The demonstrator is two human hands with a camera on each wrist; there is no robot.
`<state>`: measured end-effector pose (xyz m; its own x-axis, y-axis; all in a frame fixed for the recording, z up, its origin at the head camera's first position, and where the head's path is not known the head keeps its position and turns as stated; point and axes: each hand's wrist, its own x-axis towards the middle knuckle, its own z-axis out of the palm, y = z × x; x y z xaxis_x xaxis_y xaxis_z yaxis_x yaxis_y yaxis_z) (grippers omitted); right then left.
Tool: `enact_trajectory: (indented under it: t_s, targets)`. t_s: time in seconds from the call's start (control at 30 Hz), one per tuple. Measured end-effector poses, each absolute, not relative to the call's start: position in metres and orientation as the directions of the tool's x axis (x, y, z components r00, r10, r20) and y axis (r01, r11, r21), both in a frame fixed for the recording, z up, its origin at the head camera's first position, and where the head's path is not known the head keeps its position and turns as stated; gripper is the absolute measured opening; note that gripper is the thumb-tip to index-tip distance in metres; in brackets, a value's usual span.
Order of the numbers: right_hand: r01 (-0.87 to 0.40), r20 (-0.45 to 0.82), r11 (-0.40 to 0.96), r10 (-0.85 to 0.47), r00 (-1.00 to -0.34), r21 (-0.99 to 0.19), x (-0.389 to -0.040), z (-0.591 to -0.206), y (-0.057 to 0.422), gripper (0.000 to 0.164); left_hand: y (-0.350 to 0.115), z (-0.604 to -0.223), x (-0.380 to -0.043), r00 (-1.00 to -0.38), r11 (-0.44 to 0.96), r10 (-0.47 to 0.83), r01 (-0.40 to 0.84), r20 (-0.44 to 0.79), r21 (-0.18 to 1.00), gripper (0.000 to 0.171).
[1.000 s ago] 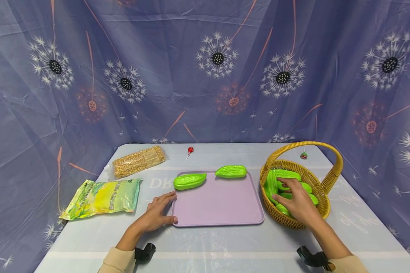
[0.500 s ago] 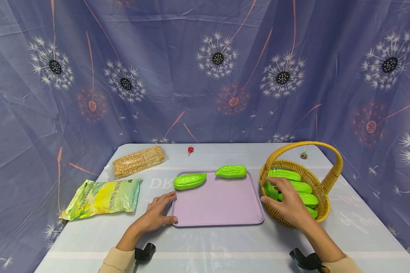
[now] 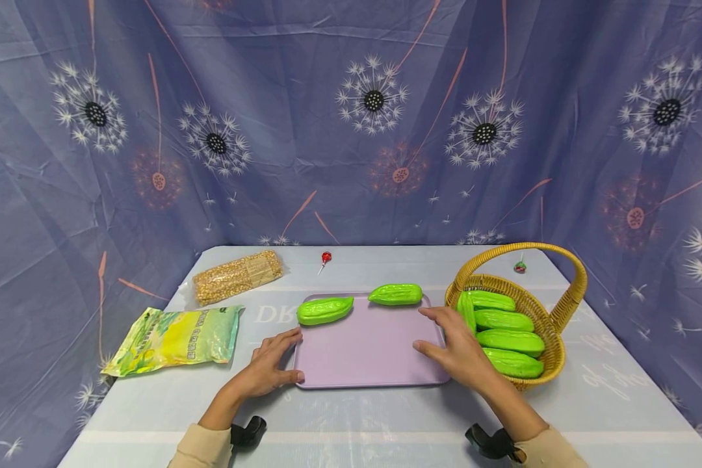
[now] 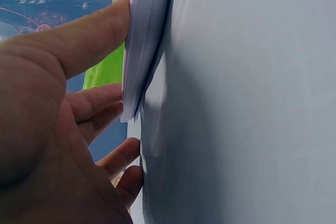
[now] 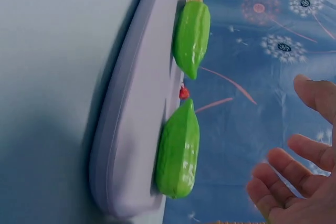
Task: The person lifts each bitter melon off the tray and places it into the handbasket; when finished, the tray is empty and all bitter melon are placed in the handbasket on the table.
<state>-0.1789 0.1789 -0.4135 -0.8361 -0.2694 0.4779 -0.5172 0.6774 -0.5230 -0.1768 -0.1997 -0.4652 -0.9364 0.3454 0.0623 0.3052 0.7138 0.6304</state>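
My left hand (image 3: 269,367) rests at the left edge of a lilac tray (image 3: 363,354), its thumb and fingertips touching the rim; the left wrist view shows the thumb (image 4: 89,38) against the tray's side. Two bright green ridged bitter melons lie on the tray's far part, one at the left (image 3: 325,311) and one at the right (image 3: 395,294). Over the tray's right edge hovers my right hand (image 3: 459,348), fingers spread and holding nothing. Beside it, a wicker basket (image 3: 556,351) holds several more bitter melons (image 3: 510,342), one leaning against its left wall.
At the left lie a yellow-green printed bag (image 3: 181,341) and a clear pack of corn kernels (image 3: 236,278). A red lollipop (image 3: 325,257) sits behind the tray, a green one (image 3: 520,266) behind the basket. The basket's tall handle (image 3: 523,246) arches upward. A patterned curtain surrounds the table.
My right hand has left the basket and moved left to the tray's right edge with nothing in it, uncovering the melons in the basket. The left hand and tray have not moved.
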Motion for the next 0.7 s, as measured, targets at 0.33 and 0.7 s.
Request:
enact_trajectory:
  t_s: [0.33,0.7]
  targets:
    - [-0.449,0.397,0.691,-0.249,-0.883,-0.566,-0.199,-0.417,0.155,0.061,-0.2,-0.465,-0.177,-0.937,0.717,0.344,0.303,0.059,0.627,0.076]
    - [-0.36,0.307,0.703,-0.208,-0.929,-0.613,-0.226,-0.423,0.141,0.069,-0.2,-0.465,-0.177,-0.937,0.718,0.343,0.307,0.066,0.625,0.076]
